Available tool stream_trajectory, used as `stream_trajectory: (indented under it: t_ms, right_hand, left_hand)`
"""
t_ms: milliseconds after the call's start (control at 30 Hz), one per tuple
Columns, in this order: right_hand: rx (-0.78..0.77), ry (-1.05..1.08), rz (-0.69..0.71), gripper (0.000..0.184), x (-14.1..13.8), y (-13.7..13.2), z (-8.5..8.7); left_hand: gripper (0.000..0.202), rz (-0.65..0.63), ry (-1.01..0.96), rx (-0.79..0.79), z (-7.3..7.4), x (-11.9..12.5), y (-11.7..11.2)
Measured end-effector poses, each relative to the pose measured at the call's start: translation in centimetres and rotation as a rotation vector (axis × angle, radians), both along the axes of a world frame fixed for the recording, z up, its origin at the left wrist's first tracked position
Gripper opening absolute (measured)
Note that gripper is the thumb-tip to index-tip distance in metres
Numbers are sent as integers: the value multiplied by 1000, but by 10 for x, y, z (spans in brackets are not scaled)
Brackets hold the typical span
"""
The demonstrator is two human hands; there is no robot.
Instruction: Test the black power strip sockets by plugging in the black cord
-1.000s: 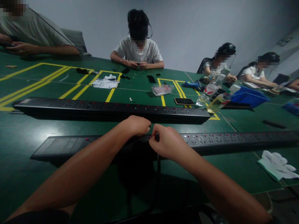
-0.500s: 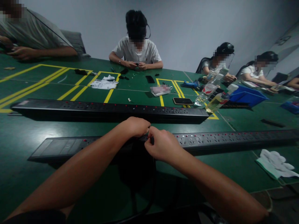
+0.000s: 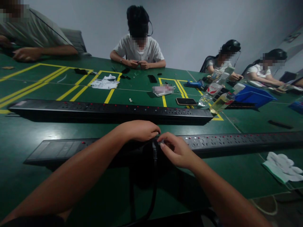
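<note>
While working over the near black power strip [image 3: 213, 144], laid across green table [image 3: 227, 175], see left hand [image 3: 142, 130] curled down over it, can't tell if pinching anything; next, black cable [image 3: 155, 176] running down; then right hand [image 3: 181, 153] loosely bent beside cable, can't tell if gripping.

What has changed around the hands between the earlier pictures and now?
The left hand and right hand have shifted slightly right along the near power strip. The right hand has loosened from a tight curl, uncovering the ribbed end of the black cord; whether either hand holds it is unclear. The far power strip and the phone stay where they were.
</note>
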State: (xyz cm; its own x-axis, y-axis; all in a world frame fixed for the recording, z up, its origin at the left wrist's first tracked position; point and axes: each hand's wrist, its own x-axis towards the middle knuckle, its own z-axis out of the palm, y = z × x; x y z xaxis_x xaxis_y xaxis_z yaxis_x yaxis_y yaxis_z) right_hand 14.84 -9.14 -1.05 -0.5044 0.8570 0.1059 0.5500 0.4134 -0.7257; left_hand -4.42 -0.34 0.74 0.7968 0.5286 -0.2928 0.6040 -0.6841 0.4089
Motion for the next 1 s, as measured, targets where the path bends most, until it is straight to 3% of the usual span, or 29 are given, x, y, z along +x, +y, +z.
stream_trajectory:
  t_ms: [167, 1000]
  right_hand:
    - [18, 12, 15, 13, -2, -2, -2]
    - [52, -21, 30, 14, -1, -2, -6]
  left_hand:
    - [35, -19, -42, -89, -2, 0, 0]
    - [38, 1, -13, -133, -5, -1, 0]
